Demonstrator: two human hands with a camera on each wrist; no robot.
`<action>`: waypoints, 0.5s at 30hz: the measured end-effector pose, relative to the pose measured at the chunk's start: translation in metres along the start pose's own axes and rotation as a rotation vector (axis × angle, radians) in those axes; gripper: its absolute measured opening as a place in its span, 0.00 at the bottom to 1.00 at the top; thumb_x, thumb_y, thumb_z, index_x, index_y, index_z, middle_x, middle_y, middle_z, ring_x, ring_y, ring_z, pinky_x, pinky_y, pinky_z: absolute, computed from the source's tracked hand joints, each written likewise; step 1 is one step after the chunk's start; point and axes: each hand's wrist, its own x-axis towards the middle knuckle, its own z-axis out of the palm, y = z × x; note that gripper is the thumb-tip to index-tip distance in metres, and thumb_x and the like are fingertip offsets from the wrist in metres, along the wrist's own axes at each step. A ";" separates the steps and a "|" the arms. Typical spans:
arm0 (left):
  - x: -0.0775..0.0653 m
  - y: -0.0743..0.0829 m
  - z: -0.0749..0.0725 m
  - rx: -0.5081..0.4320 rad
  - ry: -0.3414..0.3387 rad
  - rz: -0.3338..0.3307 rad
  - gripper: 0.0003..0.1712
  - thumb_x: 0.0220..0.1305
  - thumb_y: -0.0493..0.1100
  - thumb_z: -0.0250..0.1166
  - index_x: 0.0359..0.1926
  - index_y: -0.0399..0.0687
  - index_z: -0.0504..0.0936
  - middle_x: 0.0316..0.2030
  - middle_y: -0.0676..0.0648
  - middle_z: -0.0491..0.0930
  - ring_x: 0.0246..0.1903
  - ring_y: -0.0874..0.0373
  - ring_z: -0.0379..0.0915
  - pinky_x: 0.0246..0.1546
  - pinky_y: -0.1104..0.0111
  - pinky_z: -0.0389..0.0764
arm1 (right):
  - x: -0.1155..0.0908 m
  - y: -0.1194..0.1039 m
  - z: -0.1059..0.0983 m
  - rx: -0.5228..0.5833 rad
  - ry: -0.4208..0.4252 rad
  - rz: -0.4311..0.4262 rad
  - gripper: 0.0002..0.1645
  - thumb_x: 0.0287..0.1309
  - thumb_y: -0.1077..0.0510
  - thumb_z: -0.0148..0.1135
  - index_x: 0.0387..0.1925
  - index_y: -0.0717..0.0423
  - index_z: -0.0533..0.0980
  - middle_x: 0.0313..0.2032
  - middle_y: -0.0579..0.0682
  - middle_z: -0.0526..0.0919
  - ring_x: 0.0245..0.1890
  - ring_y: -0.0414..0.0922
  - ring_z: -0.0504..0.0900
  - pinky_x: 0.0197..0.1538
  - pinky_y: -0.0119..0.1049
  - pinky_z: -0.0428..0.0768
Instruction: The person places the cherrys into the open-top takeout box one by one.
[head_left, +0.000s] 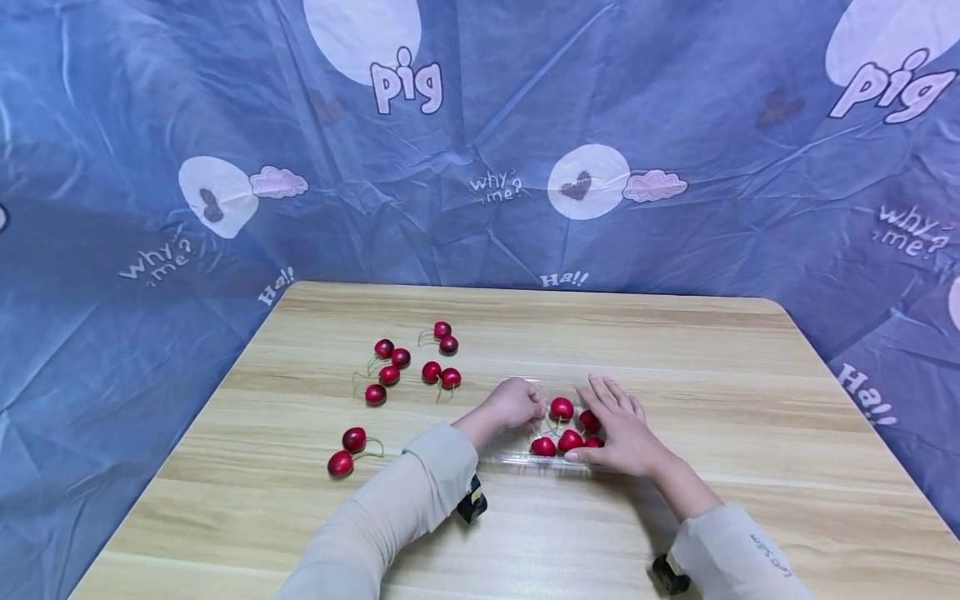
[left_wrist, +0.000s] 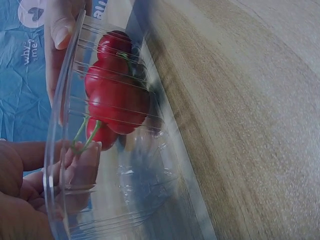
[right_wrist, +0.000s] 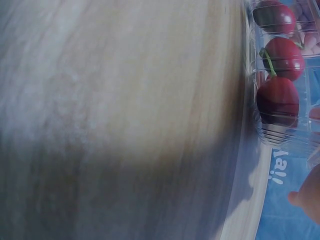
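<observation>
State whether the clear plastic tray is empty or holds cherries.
Not empty: the tray holds several red cherries, seen through its clear wall.

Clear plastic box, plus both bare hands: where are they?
Clear plastic box [left_wrist: 142, 189], left wrist view: bare part of its side.
Left hand [head_left: 513, 403], head view: back.
Right hand [head_left: 624, 432], head view: back.

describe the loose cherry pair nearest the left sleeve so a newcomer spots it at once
On the wood-grain table, find the clear plastic container, then look left in the head view, past the left sleeve. The loose cherry pair lies there by itself, lower in the picture than the other loose cherries.
</observation>
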 end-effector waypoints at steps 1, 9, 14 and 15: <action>0.000 0.000 0.000 0.000 0.002 0.002 0.05 0.52 0.33 0.59 0.22 0.39 0.78 0.18 0.47 0.77 0.16 0.61 0.70 0.18 0.77 0.70 | 0.000 0.000 0.000 0.000 0.001 -0.001 0.58 0.33 0.31 0.61 0.60 0.62 0.56 0.62 0.63 0.48 0.61 0.58 0.41 0.55 0.61 0.41; -0.001 -0.001 -0.004 0.022 0.046 0.030 0.03 0.51 0.34 0.60 0.27 0.38 0.80 0.18 0.49 0.76 0.19 0.61 0.69 0.19 0.77 0.70 | 0.000 0.000 0.001 0.004 0.011 -0.005 0.58 0.33 0.31 0.61 0.60 0.62 0.56 0.62 0.64 0.48 0.61 0.59 0.41 0.55 0.62 0.42; -0.005 -0.001 -0.009 -0.062 0.047 0.035 0.05 0.52 0.32 0.59 0.31 0.36 0.80 0.22 0.47 0.77 0.23 0.58 0.73 0.21 0.76 0.73 | 0.000 0.001 0.001 -0.001 0.010 -0.005 0.57 0.33 0.31 0.61 0.60 0.62 0.57 0.62 0.64 0.48 0.61 0.59 0.42 0.54 0.63 0.42; -0.006 -0.001 -0.010 -0.082 0.048 0.036 0.05 0.52 0.32 0.59 0.31 0.36 0.80 0.23 0.46 0.77 0.23 0.57 0.74 0.22 0.76 0.74 | 0.000 0.001 0.001 -0.003 0.010 -0.005 0.57 0.33 0.31 0.61 0.60 0.62 0.57 0.62 0.64 0.48 0.61 0.59 0.42 0.54 0.63 0.42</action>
